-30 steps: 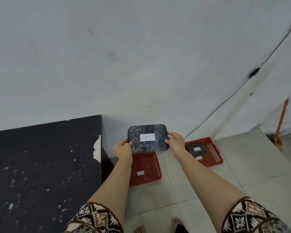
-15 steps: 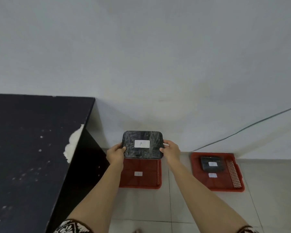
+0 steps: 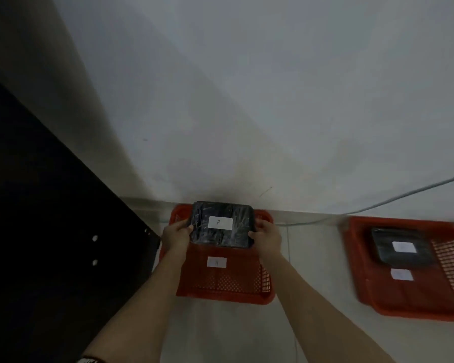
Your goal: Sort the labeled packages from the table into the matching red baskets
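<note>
A black wrapped package (image 3: 222,225) with a white label reading A is held flat between my two hands. My left hand (image 3: 175,235) grips its left edge and my right hand (image 3: 268,237) grips its right edge. The package hangs over the far half of a red basket (image 3: 226,281) on the floor, which carries a white tag marked A. Whether the package touches the basket cannot be told. A second red basket (image 3: 409,297) lies to the right with another black labeled package (image 3: 401,248) inside it and a blurred white tag.
The black table (image 3: 50,244) fills the left side, its edge close to my left forearm. A white wall rises behind the baskets, and a thin cable (image 3: 393,199) runs along it to the floor. Light floor tiles lie between and before the baskets.
My hands have lowered the A package toward the left basket, and the view has dropped closer to the floor. The baskets look larger and the table has shifted left.
</note>
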Available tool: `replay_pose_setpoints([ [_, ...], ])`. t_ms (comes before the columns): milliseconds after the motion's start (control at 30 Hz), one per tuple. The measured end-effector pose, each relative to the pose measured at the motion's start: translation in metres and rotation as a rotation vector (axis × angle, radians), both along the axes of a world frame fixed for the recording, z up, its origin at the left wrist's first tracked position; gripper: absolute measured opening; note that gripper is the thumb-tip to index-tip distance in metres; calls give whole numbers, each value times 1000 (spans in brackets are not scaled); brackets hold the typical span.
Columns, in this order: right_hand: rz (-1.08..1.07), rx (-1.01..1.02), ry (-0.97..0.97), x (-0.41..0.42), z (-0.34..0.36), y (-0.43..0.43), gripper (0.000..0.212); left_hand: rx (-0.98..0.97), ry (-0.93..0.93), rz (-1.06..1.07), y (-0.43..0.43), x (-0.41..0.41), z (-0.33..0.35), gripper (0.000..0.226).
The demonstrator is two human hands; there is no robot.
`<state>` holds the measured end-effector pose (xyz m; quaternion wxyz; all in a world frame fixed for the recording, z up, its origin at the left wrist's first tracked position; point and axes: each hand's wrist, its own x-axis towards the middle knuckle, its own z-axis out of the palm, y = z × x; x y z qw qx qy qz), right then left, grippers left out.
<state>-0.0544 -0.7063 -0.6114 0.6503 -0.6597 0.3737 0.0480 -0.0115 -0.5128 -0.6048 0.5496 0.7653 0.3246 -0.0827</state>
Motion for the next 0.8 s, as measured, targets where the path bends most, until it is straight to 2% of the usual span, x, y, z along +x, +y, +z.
replay_pose_setpoints([
  [200, 33, -81, 52, 11, -100, 7, 39, -36, 53, -42, 9, 11, -102, 30],
  [367, 26, -59, 48, 19, -139, 8, 36, -71, 102, -104, 9, 23, -140, 18],
  [433, 28, -65, 27, 22, -143, 9, 37, -15, 91, -85, 8, 26, -143, 34],
  [500, 34, -85, 10, 22, -144, 10, 36, 49, 76, -87, 6, 25, -141, 38],
  [600, 57, -77, 9, 19, -142, 11, 35, 54, 54, -149, 2, 22, -132, 17],
  [633, 80, -60, 6, 18, -137, 10, 36, 56, 69, -194, 2, 20, -125, 16],
  [700, 120, -27, -4, 17, -123, 9, 43, 98, 75, -297, -1, 16, -109, 37],
  [800, 186, -5, 1, 9, -91, 8, 54, 238, 27, -466, -3, 3, -74, 45],
])
